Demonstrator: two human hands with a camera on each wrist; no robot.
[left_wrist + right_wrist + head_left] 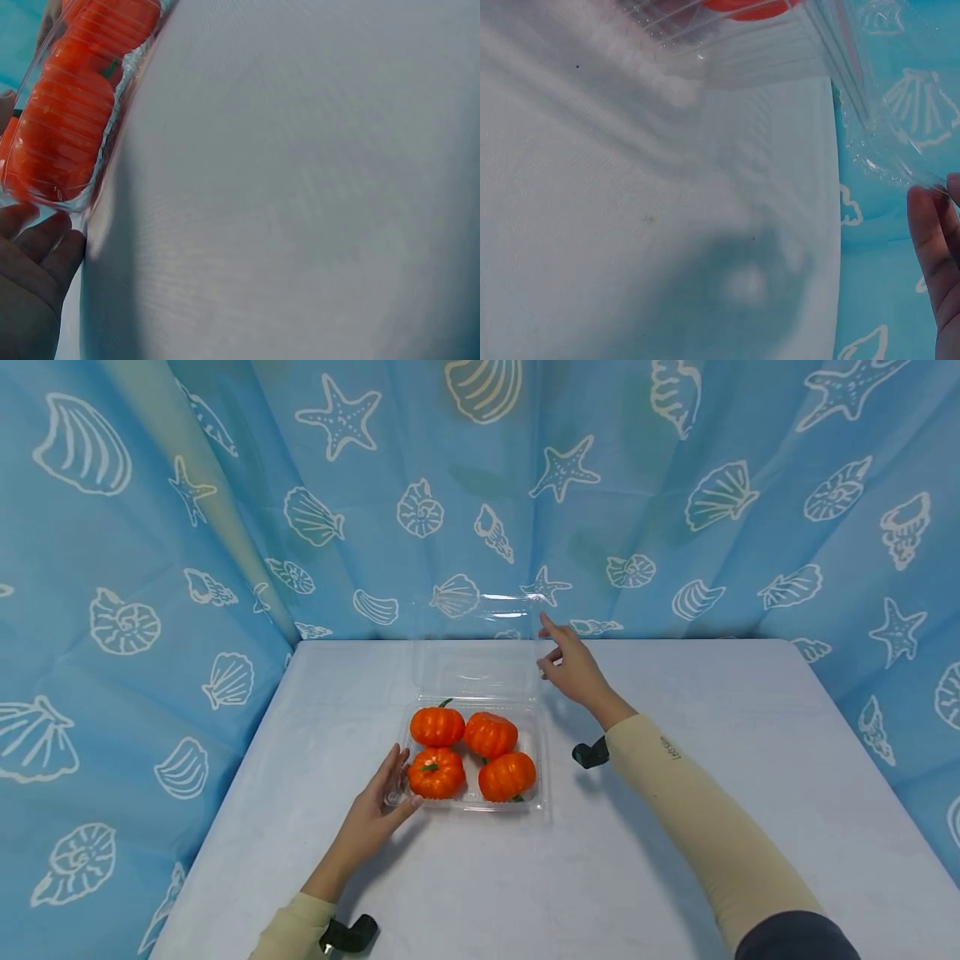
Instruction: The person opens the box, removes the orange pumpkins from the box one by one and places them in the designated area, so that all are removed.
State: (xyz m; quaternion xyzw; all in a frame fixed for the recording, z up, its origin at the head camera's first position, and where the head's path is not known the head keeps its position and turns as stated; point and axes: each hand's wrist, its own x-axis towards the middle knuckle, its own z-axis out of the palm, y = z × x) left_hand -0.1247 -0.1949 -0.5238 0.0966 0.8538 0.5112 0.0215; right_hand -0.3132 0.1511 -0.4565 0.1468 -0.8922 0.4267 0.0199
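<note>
A clear plastic clamshell box (pixel 474 807) lies on the table with its lid (pixel 476 670) raised at the back. Inside sit several small orange toy pumpkins, among them a front left pumpkin (pixel 437 773) with a green stem and a front right pumpkin (pixel 507 777). My left hand (pixel 369 822) holds the box at its front left corner, fingers along the left side and thumb at the front. The right hand (pixel 573 667) pinches the lid's right edge between thumb and finger; in the right wrist view the fingertips (pixel 922 202) meet the thin plastic.
A white cloth covers the table (pixel 675 693). Behind and beside it hangs a blue curtain (pixel 637 468) with white shell and starfish prints. A black device is strapped at each wrist.
</note>
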